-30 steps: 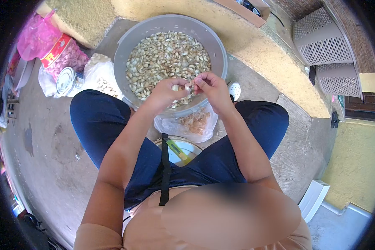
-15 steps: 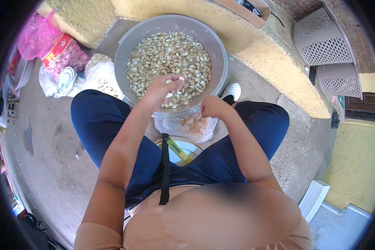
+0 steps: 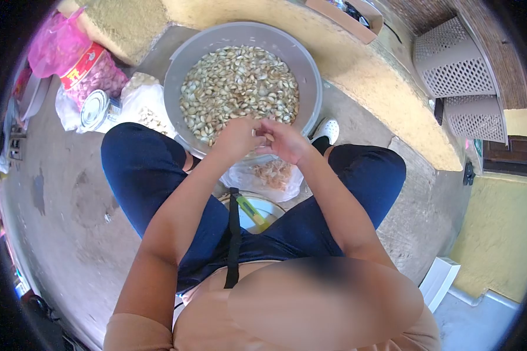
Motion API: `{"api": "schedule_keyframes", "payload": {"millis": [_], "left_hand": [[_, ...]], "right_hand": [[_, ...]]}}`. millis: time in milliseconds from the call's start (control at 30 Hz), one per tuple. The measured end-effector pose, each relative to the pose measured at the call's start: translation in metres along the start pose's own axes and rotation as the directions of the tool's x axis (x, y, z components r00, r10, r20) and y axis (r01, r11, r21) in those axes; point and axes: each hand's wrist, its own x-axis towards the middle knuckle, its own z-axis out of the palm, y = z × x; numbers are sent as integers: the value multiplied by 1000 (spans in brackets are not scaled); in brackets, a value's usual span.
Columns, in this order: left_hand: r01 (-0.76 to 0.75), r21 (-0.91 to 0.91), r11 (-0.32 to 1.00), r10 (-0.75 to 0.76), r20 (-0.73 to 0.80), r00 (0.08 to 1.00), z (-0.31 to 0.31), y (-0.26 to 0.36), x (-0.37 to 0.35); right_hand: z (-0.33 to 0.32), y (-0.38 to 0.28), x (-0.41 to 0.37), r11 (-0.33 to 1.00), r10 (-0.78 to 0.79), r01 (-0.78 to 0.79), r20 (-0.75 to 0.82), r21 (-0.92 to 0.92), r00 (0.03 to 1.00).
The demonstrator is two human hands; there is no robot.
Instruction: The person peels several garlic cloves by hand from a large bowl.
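A grey round tub (image 3: pixel 174 120) holds a great many unpeeled garlic cloves (image 3: pixel 240 82) that look to be in water. Over its near rim my two hands meet. My left hand (image 3: pixel 238 139) is closed, with its fingertips against those of my right hand (image 3: pixel 286 143). Between them shows a small pale garlic clove (image 3: pixel 269 137), pinched by the fingers of both. Below the hands, on the floor by the tub, lies a clear plastic bag (image 3: pixel 240 177) with a heap of brownish garlic skins (image 3: pixel 273 174).
Left of the tub, a white bag (image 3: pixel 152 96) holds peeled cloves, beside a tin can (image 3: pixel 96 110) and a pink mesh sack (image 3: pixel 96 76). A yellow-green utility knife (image 3: pixel 253 212) rests on a round lid between my legs. A low yellow wall (image 3: pixel 386 111) runs behind the tub.
My left hand has come down and nearer from above the cloves. My right hand has turned and moved left, so the two now touch around a clove.
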Motion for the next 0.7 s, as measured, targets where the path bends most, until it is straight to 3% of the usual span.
{"api": "schedule_keyframes", "payload": {"millis": [67, 133, 167, 267, 367, 467, 533, 633, 700], "left_hand": [[62, 31, 998, -64, 77, 995, -1, 5, 0], [12, 30, 999, -11, -31, 999, 3, 2, -2], [-12, 32, 999, 15, -86, 996, 3, 1, -3], [288, -258, 922, -286, 47, 957, -7, 0, 8], [526, -667, 528, -390, 360, 848, -28, 23, 4], [503, -804, 317, -293, 421, 858, -28, 26, 1], [479, -838, 259, -221, 432, 875, -31, 27, 1], [427, -897, 113, -115, 416, 902, -40, 29, -2], [409, -912, 18, -66, 407, 911, -47, 29, -6]], "right_hand": [[-2, 6, 2, 1000, -31, 31, -8, -4, 999], [-6, 9, 3, 999, -18, 19, -38, 30, 999], [-14, 14, 8, 1000, 19, -20, -126, 0, 992], [-47, 32, 22, 987, 106, -141, -359, -73, 927], [-69, 52, 30, 958, 158, -254, -500, -131, 851], [-73, 76, 44, 928, 178, -333, -584, -169, 792], [-51, 85, 57, 910, 163, -366, -641, -196, 750], [-4, 90, 93, 980, -15, -78, -462, -182, 887], [42, 70, 96, 990, -30, -16, -323, -141, 946]]}}
